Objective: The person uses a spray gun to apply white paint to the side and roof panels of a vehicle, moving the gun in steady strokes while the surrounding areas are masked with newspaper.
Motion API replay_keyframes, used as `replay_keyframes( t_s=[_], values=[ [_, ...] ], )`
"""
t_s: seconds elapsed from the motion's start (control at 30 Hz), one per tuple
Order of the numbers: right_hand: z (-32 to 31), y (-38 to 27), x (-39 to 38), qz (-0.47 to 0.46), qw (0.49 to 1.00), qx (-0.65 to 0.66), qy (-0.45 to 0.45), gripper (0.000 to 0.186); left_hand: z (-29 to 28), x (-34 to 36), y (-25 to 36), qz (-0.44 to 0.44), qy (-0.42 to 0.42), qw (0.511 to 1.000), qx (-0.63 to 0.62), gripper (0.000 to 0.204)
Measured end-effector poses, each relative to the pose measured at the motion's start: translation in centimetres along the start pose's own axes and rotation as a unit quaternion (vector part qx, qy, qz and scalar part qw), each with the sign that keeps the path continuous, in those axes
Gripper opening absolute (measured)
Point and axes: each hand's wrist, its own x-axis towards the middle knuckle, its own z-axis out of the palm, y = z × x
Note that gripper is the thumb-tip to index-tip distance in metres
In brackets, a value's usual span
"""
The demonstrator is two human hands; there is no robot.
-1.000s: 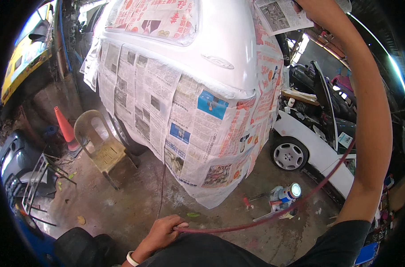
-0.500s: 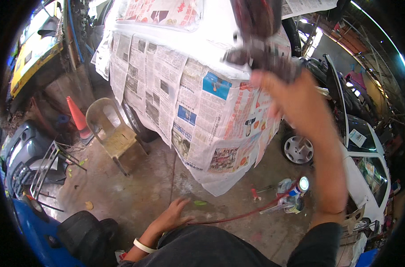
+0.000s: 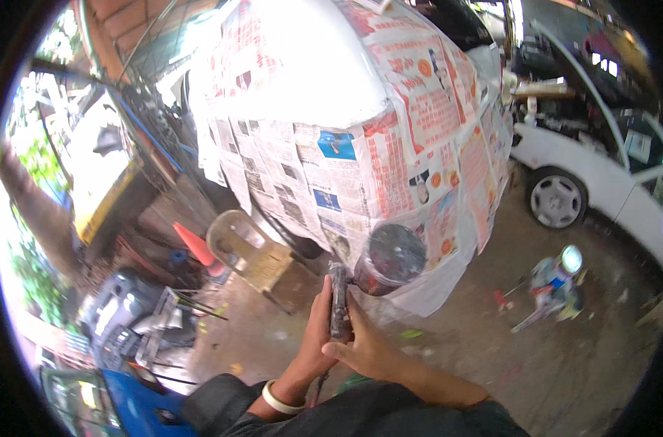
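Note:
Close in front of my body, both hands are on a dark, paint-stained spray gun (image 3: 338, 302). Its round cup (image 3: 393, 256) with a grey lid sticks out to the right. My left hand (image 3: 317, 328), with a white band on the wrist, presses along the gun's left side. On the other side my right hand (image 3: 366, 341) is closed against the handle, thumb toward me. Beyond the gun stands a vehicle with a glossy white panel (image 3: 324, 69), its sides masked with newspaper sheets (image 3: 280, 156). The masking paper's lower edge passes behind the cup.
A worn plastic chair (image 3: 262, 262) and an orange cone (image 3: 194, 244) stand at the left, near grey bumper parts (image 3: 127, 313). On the floor at right lie a lit lamp (image 3: 571, 258) and plastic-wrapped items (image 3: 553, 288). Beyond them is a white car (image 3: 608, 175).
My right hand has brought the spray gun down from the upper panel to in front of my body. My left hand, open before, has come up onto the gun. The view has shifted.

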Motion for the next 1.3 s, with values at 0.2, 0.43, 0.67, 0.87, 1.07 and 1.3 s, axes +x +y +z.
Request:
replay_keyframes(
  t_s=[0.2, 0.43, 0.67, 0.87, 1.07, 1.3],
  values=[
    [-1.6, 4.1, -5.5, -0.017, 0.976, -0.154, -0.15, 0.075, -5.8, 3.1, 3.2, -0.074, 0.145, 0.986, -0.025, 0.039],
    [-7.9, 24.1, -24.3, 0.458, 0.864, -0.207, -0.024, 0.052, -8.4, 12.8, 13.9, 0.015, 0.191, 0.979, 0.075, 0.044],
    [-9.4, 33.0, -47.3, 0.676, 0.705, -0.213, -0.03, 0.043, -8.7, 18.1, 15.7, 0.056, 0.184, 0.972, 0.131, 0.031],
    [-7.5, 33.1, -51.9, 0.788, 0.596, -0.008, 0.154, 0.031, -11.9, 21.1, 14.0, 0.062, 0.225, 0.964, 0.125, 0.025],
    [-7.9, 34.1, -50.5, 0.77, 0.617, 0.02, 0.163, 0.025, -17.2, 24.1, 12.6, 0.057, 0.284, 0.943, 0.163, 0.024],
    [-9.3, 36.1, -48.7, 0.747, 0.635, -0.007, 0.196, 0.032, -17.4, 23.7, 13.1, 0.04, 0.261, 0.949, 0.17, 0.025]
  ],
)
